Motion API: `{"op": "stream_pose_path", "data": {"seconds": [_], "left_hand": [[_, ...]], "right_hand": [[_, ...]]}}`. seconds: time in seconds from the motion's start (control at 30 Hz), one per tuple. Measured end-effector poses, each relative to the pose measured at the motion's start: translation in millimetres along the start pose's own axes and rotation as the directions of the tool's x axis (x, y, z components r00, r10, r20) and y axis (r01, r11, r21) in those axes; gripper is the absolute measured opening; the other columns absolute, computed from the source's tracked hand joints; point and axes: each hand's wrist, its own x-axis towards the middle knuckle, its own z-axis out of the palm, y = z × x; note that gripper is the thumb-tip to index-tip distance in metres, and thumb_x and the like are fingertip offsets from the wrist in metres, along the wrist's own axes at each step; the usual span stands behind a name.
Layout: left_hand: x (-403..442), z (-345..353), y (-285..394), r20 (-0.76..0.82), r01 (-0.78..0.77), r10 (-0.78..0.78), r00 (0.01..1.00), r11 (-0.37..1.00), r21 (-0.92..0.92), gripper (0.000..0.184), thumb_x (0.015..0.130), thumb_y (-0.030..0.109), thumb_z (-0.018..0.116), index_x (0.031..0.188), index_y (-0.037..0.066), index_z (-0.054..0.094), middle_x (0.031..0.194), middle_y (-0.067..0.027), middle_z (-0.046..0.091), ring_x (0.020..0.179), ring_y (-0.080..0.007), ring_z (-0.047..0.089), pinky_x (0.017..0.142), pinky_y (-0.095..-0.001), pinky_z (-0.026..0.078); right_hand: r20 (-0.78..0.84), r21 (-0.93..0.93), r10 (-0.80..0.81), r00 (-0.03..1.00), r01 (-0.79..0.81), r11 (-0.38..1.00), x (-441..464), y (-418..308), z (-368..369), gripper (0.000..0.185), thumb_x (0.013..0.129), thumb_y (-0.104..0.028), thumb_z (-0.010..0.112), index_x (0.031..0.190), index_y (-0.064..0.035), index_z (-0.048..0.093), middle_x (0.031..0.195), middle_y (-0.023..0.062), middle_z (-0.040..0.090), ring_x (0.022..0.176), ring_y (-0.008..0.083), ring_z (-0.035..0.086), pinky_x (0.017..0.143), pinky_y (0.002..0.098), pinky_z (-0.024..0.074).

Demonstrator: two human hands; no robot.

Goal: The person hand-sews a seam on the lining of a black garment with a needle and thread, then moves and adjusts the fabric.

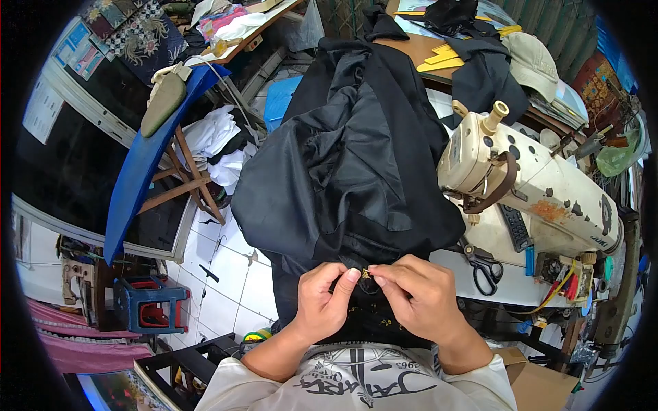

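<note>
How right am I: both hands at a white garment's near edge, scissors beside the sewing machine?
Not white: the head view shows a black garment. The left hand and right hand are at its near edge, scissors beside the sewing machine.

A blue ironing board (140, 179) and a plastic stool (140, 293) stand at left, a pale cap (531, 63) at upper right.

White tiled floor (258, 291), blue stool (140, 301)

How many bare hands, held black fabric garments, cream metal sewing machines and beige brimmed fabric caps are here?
Bare left hand, bare right hand: 2
Black fabric garment: 1
Cream metal sewing machine: 1
Beige brimmed fabric cap: 1
Total: 5
</note>
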Motion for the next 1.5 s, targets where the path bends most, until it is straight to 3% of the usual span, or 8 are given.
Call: {"op": "stream_pose_path", "data": {"seconds": [0.4,0.93,1.03,1.1,1.5], "left_hand": [[2,-1,1,0.017,-0.062,0.061,0.998,0.995,0.076,0.021,0.094,0.009,0.064,0.079,-0.004,0.059,0.063,-0.0121,0.054,0.054,-0.0219,0.051,0.053,-0.0318,0.039],[5,-2,0,0.057,-0.08,0.074,0.996,0.991,0.107,0.022,0.094,0.009,0.064,0.077,-0.004,0.058,0.064,-0.0125,0.055,0.054,-0.0215,0.051,0.052,-0.032,0.039],[3,-3,-3,0.085,-0.005,0.003,0.996,1.0,0.03,0.025,0.096,0.01,0.062,0.077,-0.004,0.057,0.064,-0.0107,0.055,0.055,-0.0176,0.051,0.053,-0.0306,0.039],[2,-2,-6,0.113,0.099,-0.085,0.99,0.986,-0.132,0.027,0.099,0.013,0.06,0.077,-0.004,0.057,0.065,-0.0073,0.056,0.058,-0.0125,0.05,0.056,-0.0286,0.04],[-1,0,-9,0.126,0.154,-0.128,0.984,0.963,-0.222,0.028,0.1,0.013,0.058,0.078,-0.002,0.057,0.066,-0.0035,0.055,0.062,-0.0087,0.048,0.058,-0.0258,0.04]], "right_hand": [[0.019,0.034,0.002,1.0,-0.002,0.999,1,0,-2,0.011,0.081,-0.005,0.073,0.092,-0.0056,0.074,0.071,0.0042,0.064,0.057,0.0203,0.063,0.049,0.0306,0.0468],[0.082,0.028,-0.011,0.997,0.008,1.0,3,7,-4,0.012,0.08,-0.007,0.075,0.092,-0.0081,0.075,0.072,0.0035,0.065,0.058,0.0211,0.063,0.05,0.0317,0.0477],[0.058,0.097,-0.014,0.998,0.008,0.995,1,12,0,0.012,0.08,-0.006,0.075,0.091,-0.0078,0.075,0.071,0.0039,0.065,0.057,0.021,0.063,0.05,0.0311,0.0473],[0.038,0.189,0.004,0.999,-0.011,0.982,-1,15,3,0.012,0.079,-0.004,0.076,0.091,-0.0063,0.074,0.071,0.0052,0.066,0.056,0.0207,0.063,0.05,0.0304,0.047],[0.009,0.224,-0.036,0.999,0.033,0.974,-2,19,4,0.014,0.077,-0.001,0.076,0.09,-0.0045,0.075,0.071,0.0067,0.066,0.057,0.0208,0.063,0.05,0.0301,0.0475]]}}
